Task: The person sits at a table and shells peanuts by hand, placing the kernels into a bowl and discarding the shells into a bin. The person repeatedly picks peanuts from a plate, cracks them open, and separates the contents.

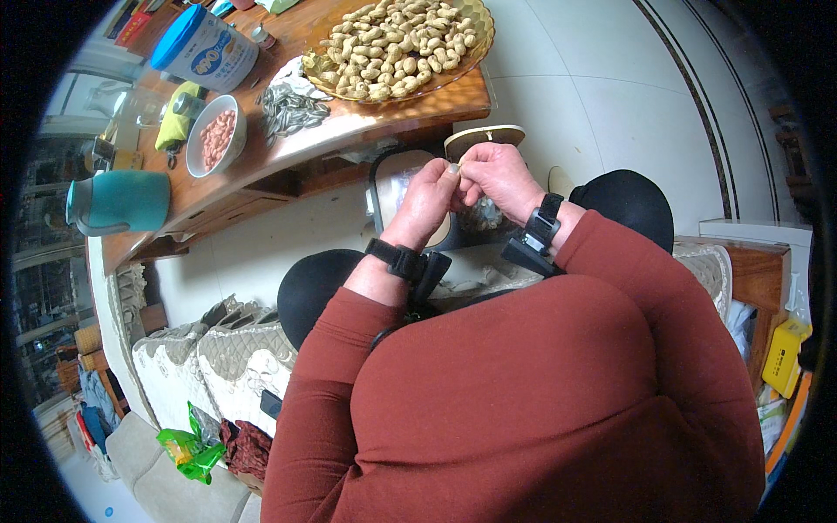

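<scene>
My left hand (425, 199) and my right hand (500, 176) meet fingertip to fingertip over a trash bin (386, 196) beside the wooden table. Both pinch something small and pale, perhaps a peanut, mostly hidden by the fingers. On the table, an amber glass dish (485, 33) is heaped with unshelled peanuts (392, 49). Left of it lies a pile of striped sunflower seeds (291, 111). Further left, a white bowl (238, 140) holds shelled pink peanuts (218, 138).
A white tub with a blue lid (209, 52), a yellow-green cloth (175, 121) and a teal jug (124, 201) stand or lie on the wooden table (274, 171). A round-topped stool or lid (487, 134) is just beyond my hands. A quilted sofa cover (245, 353) is at left.
</scene>
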### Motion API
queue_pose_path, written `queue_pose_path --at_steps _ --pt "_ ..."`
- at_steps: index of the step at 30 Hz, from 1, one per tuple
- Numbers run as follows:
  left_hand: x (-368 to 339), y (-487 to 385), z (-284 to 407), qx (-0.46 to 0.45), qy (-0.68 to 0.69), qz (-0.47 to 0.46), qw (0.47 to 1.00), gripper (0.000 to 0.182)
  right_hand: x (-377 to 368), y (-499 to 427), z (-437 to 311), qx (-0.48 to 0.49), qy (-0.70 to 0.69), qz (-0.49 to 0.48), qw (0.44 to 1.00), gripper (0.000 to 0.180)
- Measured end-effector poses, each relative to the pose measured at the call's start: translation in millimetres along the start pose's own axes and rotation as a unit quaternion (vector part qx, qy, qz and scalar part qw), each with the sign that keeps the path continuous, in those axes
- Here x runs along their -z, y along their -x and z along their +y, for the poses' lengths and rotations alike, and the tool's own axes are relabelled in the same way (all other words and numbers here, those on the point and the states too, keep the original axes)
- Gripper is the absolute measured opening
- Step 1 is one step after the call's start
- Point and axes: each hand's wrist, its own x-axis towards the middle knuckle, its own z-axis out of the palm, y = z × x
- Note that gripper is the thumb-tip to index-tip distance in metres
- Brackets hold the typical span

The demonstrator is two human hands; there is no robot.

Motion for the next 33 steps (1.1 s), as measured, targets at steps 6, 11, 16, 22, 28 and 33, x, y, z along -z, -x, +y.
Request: queue_pose_path --at_steps 6,11,16,22,28,33 --pt "0.5 -4.9 -6.1 -0.038 -0.082 0.047 0.995 0.024 -2.9 -2.0 3.9 -0.006 -0.048 -0.003 0.999 0.01" --pt "-0.6 -7.6 -6.1 -0.047 -0.079 0.08 0.993 0.024 -4.9 1.1 3.5 -0.006 -0.061 0.001 0.998 0.009" --pt "1.5 -3.9 -4.2 -0.012 0.111 0.036 0.993 0.018 -5.1 0.0 1.8 0.009 -0.062 0.003 0.998 0.008" --pt "8.4 -9.4 -10.7 0.029 0.219 -0.011 0.975 0.018 -5.6 -4.1 4.7 0.063 0.023 -0.002 0.998 0.005" --pt "11.2 -9.6 -10.0 0.018 0.267 -0.02 0.963 0.018 -5.1 -2.9 4.7 0.087 0.051 -0.019 0.995 0.005" --pt "14.3 -7.6 -5.8 0.029 0.291 -0.035 0.956 0.021 -3.9 -3.7 8.2 0.143 0.131 0.021 0.981 0.007"
